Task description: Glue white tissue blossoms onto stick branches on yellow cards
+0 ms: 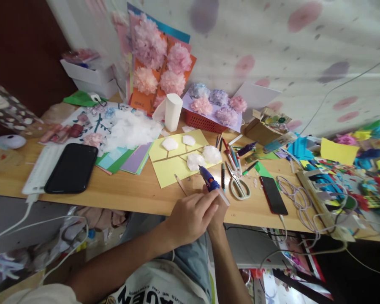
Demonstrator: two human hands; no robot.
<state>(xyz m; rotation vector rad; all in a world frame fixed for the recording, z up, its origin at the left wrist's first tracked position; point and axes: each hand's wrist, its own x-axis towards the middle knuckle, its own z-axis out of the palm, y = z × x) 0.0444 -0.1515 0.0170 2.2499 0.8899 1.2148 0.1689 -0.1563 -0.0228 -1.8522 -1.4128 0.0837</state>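
Note:
Both my hands meet over the front edge of the wooden table (139, 192). My right hand (218, 214) is closed round a blue glue gun (210, 180) whose nozzle points at a yellow paper sheet (174, 162). My left hand (191, 216) is closed too, its fingertips pinched at the back of the gun, where a pale glue stick (224, 197) pokes out. On the yellow sheet lie brown strip branches and several white fluffy puffs (196, 160). A loose brown strip (180, 184) lies just left of the gun.
Scissors (239, 183), pens and a red-edged phone (274, 195) lie right of my hands. A black phone (72, 167) on a white keyboard sits at left. Behind are white stuffing, coloured paper, a paper roll (172, 111), a red basket of paper flowers and tangled cables.

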